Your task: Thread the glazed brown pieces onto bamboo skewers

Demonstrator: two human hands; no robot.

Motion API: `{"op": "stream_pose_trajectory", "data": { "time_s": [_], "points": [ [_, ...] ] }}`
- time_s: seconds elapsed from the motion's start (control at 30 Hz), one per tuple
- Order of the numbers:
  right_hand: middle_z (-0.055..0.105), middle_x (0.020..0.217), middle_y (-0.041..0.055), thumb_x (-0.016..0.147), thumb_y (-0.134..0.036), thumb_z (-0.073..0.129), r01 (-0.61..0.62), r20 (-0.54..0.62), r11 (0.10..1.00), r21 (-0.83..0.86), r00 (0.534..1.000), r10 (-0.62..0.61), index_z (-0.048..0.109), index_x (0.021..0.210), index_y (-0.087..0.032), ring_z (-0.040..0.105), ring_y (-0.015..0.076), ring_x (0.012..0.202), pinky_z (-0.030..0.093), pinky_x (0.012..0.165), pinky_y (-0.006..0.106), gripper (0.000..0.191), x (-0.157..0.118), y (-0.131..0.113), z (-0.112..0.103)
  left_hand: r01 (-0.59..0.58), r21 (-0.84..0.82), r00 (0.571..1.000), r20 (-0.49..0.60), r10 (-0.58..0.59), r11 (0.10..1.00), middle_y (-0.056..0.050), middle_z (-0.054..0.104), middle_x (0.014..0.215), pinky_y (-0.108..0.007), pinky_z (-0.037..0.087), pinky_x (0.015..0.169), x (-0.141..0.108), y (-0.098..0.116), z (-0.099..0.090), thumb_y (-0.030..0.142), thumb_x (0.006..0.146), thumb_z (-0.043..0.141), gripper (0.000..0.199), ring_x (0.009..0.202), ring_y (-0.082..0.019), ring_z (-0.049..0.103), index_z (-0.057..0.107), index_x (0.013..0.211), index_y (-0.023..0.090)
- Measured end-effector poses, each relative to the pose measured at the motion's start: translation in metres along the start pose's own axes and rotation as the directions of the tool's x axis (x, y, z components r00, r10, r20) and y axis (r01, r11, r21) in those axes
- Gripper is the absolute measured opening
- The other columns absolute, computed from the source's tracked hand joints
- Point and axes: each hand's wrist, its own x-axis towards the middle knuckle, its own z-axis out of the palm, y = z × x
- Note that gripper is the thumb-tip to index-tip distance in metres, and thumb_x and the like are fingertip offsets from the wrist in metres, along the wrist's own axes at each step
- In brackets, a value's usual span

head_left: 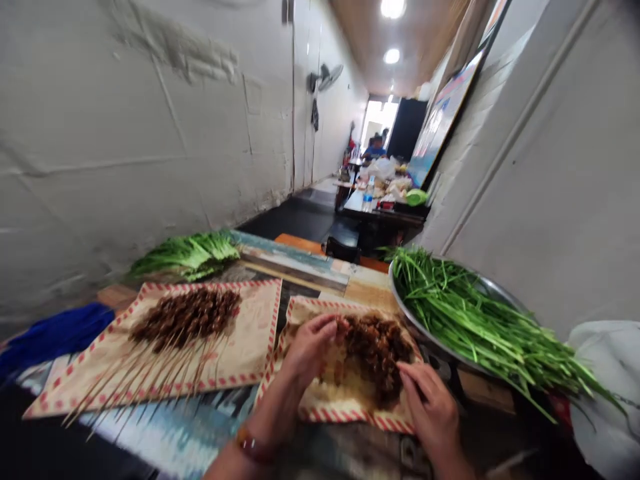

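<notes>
A heap of dark brown, glossy pieces that look like meat lies on a sheet of tan paper with a red-striped border. My left hand is at the heap's left side, thumb and fingers pinched together; whatever sits at the fingertips is too small to make out. At the lower right edge of the heap, my right hand has its fingers closed in a pinch, their content hidden. To the left, several meat skewers are bunched on a second sheet of red-bordered paper, thin sticks pointing toward me.
A metal basin heaped with long green chives stands at the right. Leafy greens lie at the back left, above a blue cloth. Beyond are a cluttered table and a seated person.
</notes>
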Motion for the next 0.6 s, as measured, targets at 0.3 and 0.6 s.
{"op": "stream_pose_trajectory", "data": {
  "time_s": [0.3, 0.6],
  "points": [
    [0.07, 0.092, 0.0056, 0.094, -0.022, 0.055, -0.038, 0.106, 0.999, -0.031, 0.994, 0.041, 0.072, 0.106, -0.023, 0.067, 0.0152, 0.082, 0.056, 0.079, 0.03, 0.021, 0.007, -0.017, -0.02, 0.09, -0.139, 0.994, 0.071, -0.081, 0.986, -0.008, 0.074, 0.085, -0.025, 0.053, 0.072, 0.004, -0.005, 0.006, 0.025, 0.065, 0.083, 0.033, 0.074, -0.015, 0.068, 0.07, 0.091, 0.009],
    [0.069, 0.088, 0.004, 0.09, -0.014, 0.06, 0.034, 0.118, 0.999, -0.034, 0.993, -0.03, 0.072, 0.108, -0.025, 0.065, 0.0141, 0.077, 0.055, 0.072, 0.026, 0.024, 0.009, -0.024, -0.024, 0.087, -0.177, 0.996, 0.045, -0.08, 0.98, -0.008, 0.075, 0.089, -0.025, 0.056, 0.072, 0.005, -0.004, 0.005, 0.02, 0.068, 0.08, 0.027, 0.072, -0.013, 0.069, 0.07, 0.091, 0.011]
  ]
}}
